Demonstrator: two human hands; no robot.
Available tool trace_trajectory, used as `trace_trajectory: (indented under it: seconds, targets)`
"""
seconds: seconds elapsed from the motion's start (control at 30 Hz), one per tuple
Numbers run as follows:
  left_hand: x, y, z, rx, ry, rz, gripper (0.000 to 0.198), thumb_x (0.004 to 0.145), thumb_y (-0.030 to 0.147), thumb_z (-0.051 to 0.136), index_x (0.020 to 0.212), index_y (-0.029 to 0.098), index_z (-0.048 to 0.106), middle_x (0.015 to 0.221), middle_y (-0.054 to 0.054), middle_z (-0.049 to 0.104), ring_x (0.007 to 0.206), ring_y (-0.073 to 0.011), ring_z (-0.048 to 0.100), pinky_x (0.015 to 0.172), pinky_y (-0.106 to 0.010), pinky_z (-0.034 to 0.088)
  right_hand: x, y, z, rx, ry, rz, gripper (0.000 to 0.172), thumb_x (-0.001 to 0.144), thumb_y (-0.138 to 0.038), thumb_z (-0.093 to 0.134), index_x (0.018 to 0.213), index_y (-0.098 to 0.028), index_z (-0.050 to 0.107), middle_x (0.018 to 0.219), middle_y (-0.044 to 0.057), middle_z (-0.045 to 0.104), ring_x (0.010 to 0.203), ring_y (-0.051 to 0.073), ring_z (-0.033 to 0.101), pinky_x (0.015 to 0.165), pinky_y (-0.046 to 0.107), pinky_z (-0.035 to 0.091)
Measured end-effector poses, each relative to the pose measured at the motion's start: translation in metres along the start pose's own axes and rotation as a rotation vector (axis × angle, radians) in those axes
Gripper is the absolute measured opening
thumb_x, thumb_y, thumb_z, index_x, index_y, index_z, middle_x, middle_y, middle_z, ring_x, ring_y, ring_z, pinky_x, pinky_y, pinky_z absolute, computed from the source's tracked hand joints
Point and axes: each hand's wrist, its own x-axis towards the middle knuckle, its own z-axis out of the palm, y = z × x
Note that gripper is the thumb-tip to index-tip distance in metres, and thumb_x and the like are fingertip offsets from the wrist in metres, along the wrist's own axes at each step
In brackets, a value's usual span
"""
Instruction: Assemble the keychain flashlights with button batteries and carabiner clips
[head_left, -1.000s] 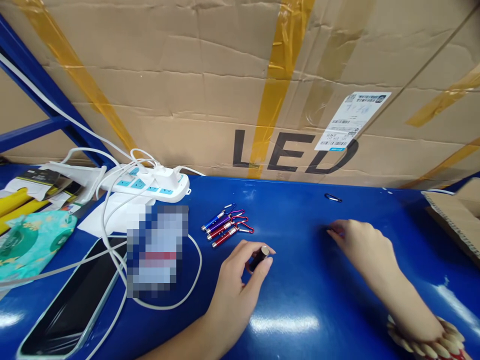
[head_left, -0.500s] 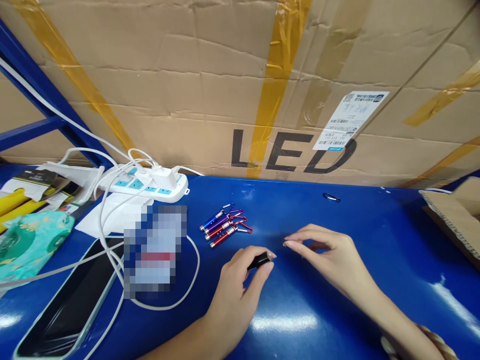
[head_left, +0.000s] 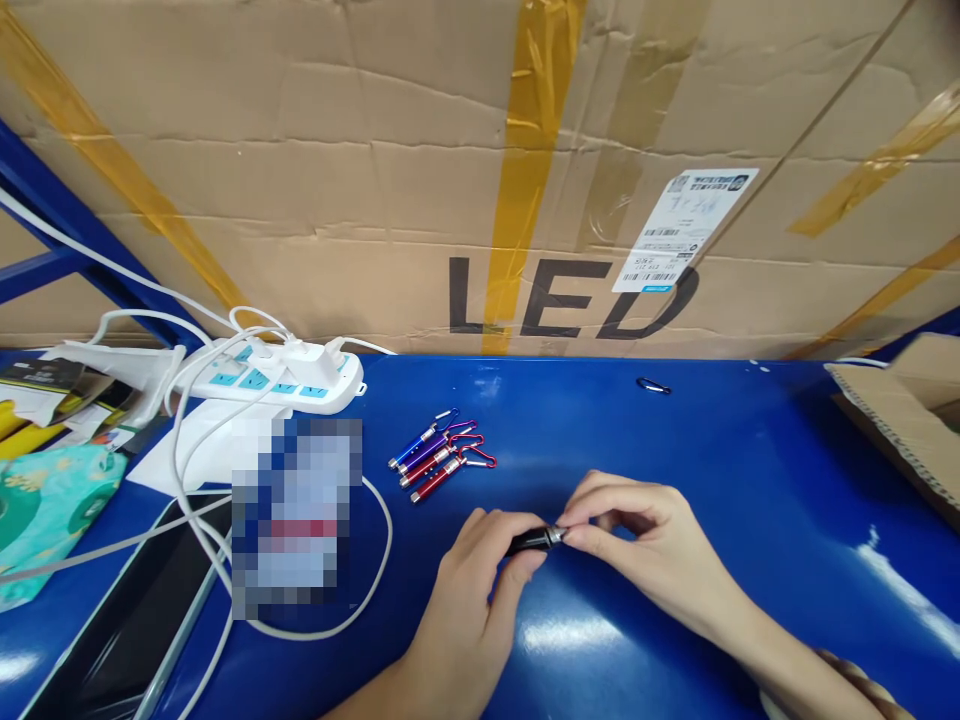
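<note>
In the middle front of the head view, my left hand (head_left: pixel 484 590) is closed around a small black pen-like flashlight (head_left: pixel 531 541), its tip pointing right. My right hand (head_left: pixel 649 535) pinches a small silver metal piece (head_left: pixel 556 535) at that end of the flashlight; the fingertips partly cover it. Just beyond my left hand lie several similar keychain flashlights: a blue one (head_left: pixel 412 449), a purple one (head_left: pixel 427 457) and red ones (head_left: pixel 437 479), each with a carabiner clip. A loose black carabiner (head_left: pixel 654 385) rests farther back on the blue table (head_left: pixel 570 430).
On the left are a white power strip (head_left: pixel 322 393) with plugs and looped cables, a blurred-out item (head_left: pixel 300 530), a dark phone (head_left: pixel 127 620) and a green tissue pack (head_left: pixel 60 510). A large cardboard box (head_left: pixel 360 180) backs the table; another open carton (head_left: pixel 900 420) stands right.
My right hand has moved left and down, bringing its pinched fingertips to the flashlight's end, where before they were apart from it. The view has shifted slightly.
</note>
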Motion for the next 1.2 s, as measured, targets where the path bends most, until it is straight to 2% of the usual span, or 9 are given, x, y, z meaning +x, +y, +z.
trace_trajectory:
  seconds: [0.2,0.37,0.6,0.77,0.87,0.97,1.1,1.2]
  targets:
    - [0.003,0.002,-0.004,0.077,-0.006,0.172,0.024,0.09,0.011,0.046,0.095,0.021,0.067,0.071,-0.001,0.065,0.062,-0.0159,0.054,0.068,-0.028,0.043,0.005,-0.001,-0.006,0.098,-0.134,0.106,0.012,0.062,-0.028,0.079,0.061,-0.02,0.071,0.059,0.0,0.063,0.051,0.008,0.053,0.046,0.019,0.039]
    - [0.001,-0.003,-0.003,0.127,0.017,0.326,0.027,0.094,0.02,0.043,0.099,0.017,0.069,0.069,-0.005,0.065,0.06,-0.016,0.052,0.06,-0.027,0.043,0.004,-0.004,-0.007,0.133,-0.184,0.202,0.016,0.057,-0.03,0.082,0.054,-0.02,0.069,0.054,-0.001,0.061,0.049,0.009,0.052,0.047,0.02,0.039]
    - [0.001,-0.01,0.0,0.189,0.11,0.434,0.028,0.096,0.018,0.041,0.103,0.014,0.067,0.067,-0.006,0.066,0.057,-0.0144,0.053,0.054,-0.025,0.047,0.003,-0.002,-0.002,0.074,-0.144,0.246,0.024,0.056,-0.037,0.081,0.052,-0.018,0.068,0.053,-0.001,0.059,0.049,0.008,0.048,0.044,0.021,0.034]
    - [0.004,-0.012,-0.003,0.189,0.141,0.479,0.027,0.093,0.013,0.046,0.111,0.019,0.065,0.073,-0.005,0.068,0.06,-0.0145,0.055,0.056,-0.025,0.047,0.002,0.009,0.002,0.287,-0.227,0.302,0.029,0.058,-0.042,0.08,0.054,-0.017,0.065,0.048,-0.005,0.051,0.041,0.004,0.036,0.041,0.02,0.031]
    - [0.006,-0.01,-0.003,0.13,0.104,0.426,0.028,0.092,0.012,0.047,0.111,0.02,0.066,0.073,-0.005,0.067,0.061,-0.0143,0.057,0.062,-0.027,0.047,0.001,0.011,0.003,0.344,-0.242,0.366,0.034,0.059,-0.045,0.078,0.054,-0.016,0.062,0.045,-0.007,0.045,0.037,0.002,0.026,0.036,0.019,0.024]
    - [0.007,-0.006,-0.003,0.042,0.058,0.291,0.028,0.089,0.011,0.049,0.107,0.022,0.068,0.074,-0.003,0.066,0.063,-0.0147,0.057,0.063,-0.026,0.045,0.001,0.01,0.003,0.281,-0.215,0.331,0.039,0.06,-0.049,0.075,0.051,-0.016,0.058,0.043,-0.007,0.041,0.038,0.003,0.026,0.035,0.019,0.022]
    - [0.008,-0.004,-0.004,-0.01,0.045,0.073,0.025,0.086,0.013,0.051,0.098,0.021,0.072,0.065,-0.001,0.06,0.06,-0.0143,0.052,0.055,-0.023,0.04,0.006,0.01,-0.003,0.107,-0.168,0.234,0.036,0.068,-0.051,0.069,0.06,-0.016,0.063,0.048,-0.005,0.05,0.038,0.004,0.034,0.036,0.019,0.028]
    - [0.009,-0.004,-0.003,-0.088,0.06,-0.055,0.024,0.085,0.017,0.051,0.096,0.021,0.071,0.066,0.0,0.06,0.059,-0.0137,0.053,0.054,-0.022,0.039,0.015,0.018,-0.015,-0.129,0.004,0.158,0.035,0.075,-0.051,0.062,0.075,-0.017,0.068,0.059,0.001,0.061,0.047,0.009,0.048,0.042,0.021,0.038]
